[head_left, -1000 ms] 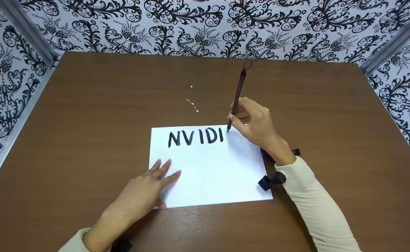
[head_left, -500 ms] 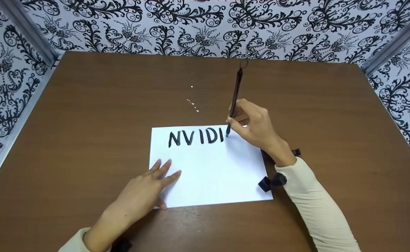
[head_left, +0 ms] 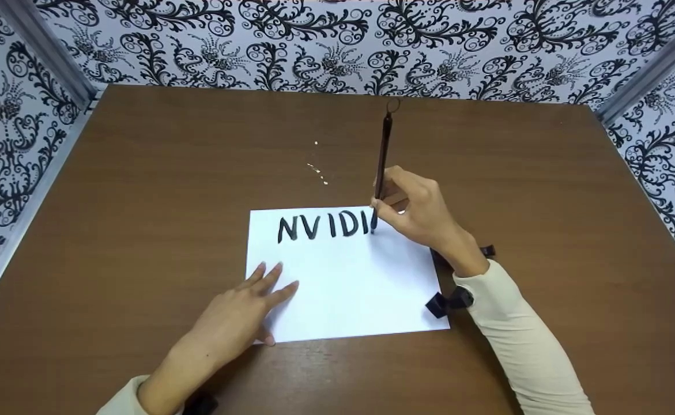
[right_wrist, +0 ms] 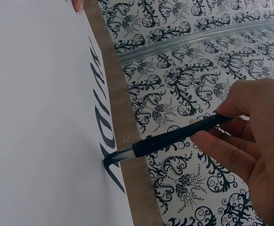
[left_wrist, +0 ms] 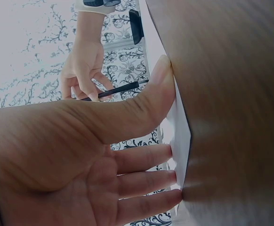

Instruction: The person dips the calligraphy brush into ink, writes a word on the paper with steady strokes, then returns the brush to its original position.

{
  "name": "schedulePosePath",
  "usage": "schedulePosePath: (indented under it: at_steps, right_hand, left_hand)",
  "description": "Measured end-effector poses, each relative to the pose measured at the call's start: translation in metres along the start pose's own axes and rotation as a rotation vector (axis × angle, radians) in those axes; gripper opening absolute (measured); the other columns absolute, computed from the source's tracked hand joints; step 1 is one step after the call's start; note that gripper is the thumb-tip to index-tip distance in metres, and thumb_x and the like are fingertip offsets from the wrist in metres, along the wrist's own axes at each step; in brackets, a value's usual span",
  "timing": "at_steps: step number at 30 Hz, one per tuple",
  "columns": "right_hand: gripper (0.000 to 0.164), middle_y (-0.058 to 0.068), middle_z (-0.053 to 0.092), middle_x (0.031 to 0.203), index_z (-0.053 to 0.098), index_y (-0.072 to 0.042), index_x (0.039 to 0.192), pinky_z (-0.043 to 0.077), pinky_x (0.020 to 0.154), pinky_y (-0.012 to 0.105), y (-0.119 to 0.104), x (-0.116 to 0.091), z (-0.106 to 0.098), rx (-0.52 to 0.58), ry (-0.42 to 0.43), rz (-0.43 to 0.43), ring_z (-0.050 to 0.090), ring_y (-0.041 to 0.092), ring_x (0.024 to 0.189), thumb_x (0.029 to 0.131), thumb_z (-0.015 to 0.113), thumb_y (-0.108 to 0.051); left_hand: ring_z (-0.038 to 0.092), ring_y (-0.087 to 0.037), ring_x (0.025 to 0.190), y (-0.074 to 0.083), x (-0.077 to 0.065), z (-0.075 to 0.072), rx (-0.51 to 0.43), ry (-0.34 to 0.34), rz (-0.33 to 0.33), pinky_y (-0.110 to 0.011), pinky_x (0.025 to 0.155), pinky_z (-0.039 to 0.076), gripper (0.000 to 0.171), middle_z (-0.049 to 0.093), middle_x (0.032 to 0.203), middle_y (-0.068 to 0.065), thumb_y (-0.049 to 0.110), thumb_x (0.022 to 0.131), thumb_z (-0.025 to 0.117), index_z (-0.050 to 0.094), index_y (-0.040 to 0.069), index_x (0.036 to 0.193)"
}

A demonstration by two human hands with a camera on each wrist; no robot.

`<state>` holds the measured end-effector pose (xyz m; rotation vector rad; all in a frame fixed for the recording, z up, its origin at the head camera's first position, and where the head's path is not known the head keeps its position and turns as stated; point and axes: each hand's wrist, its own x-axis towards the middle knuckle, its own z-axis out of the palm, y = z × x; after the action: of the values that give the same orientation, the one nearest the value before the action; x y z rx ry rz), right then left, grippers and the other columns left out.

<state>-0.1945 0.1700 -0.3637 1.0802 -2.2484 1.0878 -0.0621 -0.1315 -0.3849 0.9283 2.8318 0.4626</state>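
A white sheet of paper (head_left: 349, 288) lies on the table, with the black painted letters "NVIDI" (head_left: 344, 223) along its top. My right hand (head_left: 415, 204) pinches a dark-handled paintbrush (head_left: 383, 153) whose far end has a loop. In the right wrist view, the black bristles (right_wrist: 108, 161) bend against the paper below the metal ferrule (right_wrist: 123, 154). A slanted black stroke (right_wrist: 117, 180) runs from the tip towards the paper's top edge. My left hand (head_left: 233, 320) rests with spread, extended fingers on the paper's lower left; its thumb (left_wrist: 161, 77) touches the sheet in the left wrist view.
The brown wooden table (head_left: 158, 173) spreads around the paper. Small white specks (head_left: 317, 172) lie beyond the sheet. Black-and-white patterned panels (head_left: 337, 52) stand at the back and sides. A black wrist device (head_left: 449, 301) sits by the right cuff.
My right hand has moved the brush tip down the paper beside the last letter, and the handle has become more upright. The left hand and sheet have stayed in place.
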Motion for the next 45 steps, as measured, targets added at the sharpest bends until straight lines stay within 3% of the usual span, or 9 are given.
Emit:
schedulePosePath:
  at_steps: [5,11,16,45]
  right_hand:
    - [0.019,0.005,0.067,0.083,0.059,0.000,0.098,0.055,0.053,0.026,-0.003,0.002,-0.004,0.011,0.007,0.005,0.068,0.015,0.071,0.081,0.067,0.000]
    - [0.021,0.007,0.069,0.083,0.060,0.002,0.097,0.054,0.057,0.021,-0.005,0.007,-0.015,0.061,0.079,0.020,0.068,0.017,0.068,0.079,0.069,0.005]
    - [0.023,0.013,0.067,0.085,0.060,0.003,0.098,0.054,0.059,0.020,0.002,0.008,-0.018,0.050,0.117,0.026,0.069,0.019,0.071,0.077,0.068,0.009]
    - [0.020,0.010,0.065,0.088,0.059,0.000,0.100,0.054,0.061,0.019,0.017,0.000,-0.009,0.056,0.096,0.039,0.069,0.021,0.075,0.082,0.066,0.008]
  left_hand:
    - [0.037,-0.047,0.129,0.001,0.000,0.000,-0.006,-0.005,-0.009,-0.054,0.075,0.053,0.081,0.039,0.145,-0.022,0.032,0.062,0.078,0.053,0.012,0.137]
    - [0.036,-0.046,0.130,0.001,0.000,-0.001,-0.006,-0.004,-0.010,-0.055,0.074,0.053,0.079,0.040,0.145,-0.022,0.028,0.064,0.081,0.054,0.012,0.137]
    - [0.038,-0.048,0.128,0.000,0.000,-0.001,0.003,0.009,0.010,-0.054,0.073,0.053,0.081,0.040,0.143,-0.024,0.034,0.062,0.076,0.054,0.010,0.136]
    - [0.037,-0.047,0.129,0.001,-0.001,-0.001,-0.002,-0.006,-0.009,-0.053,0.074,0.053,0.082,0.038,0.145,-0.023,0.033,0.062,0.076,0.054,0.011,0.137]
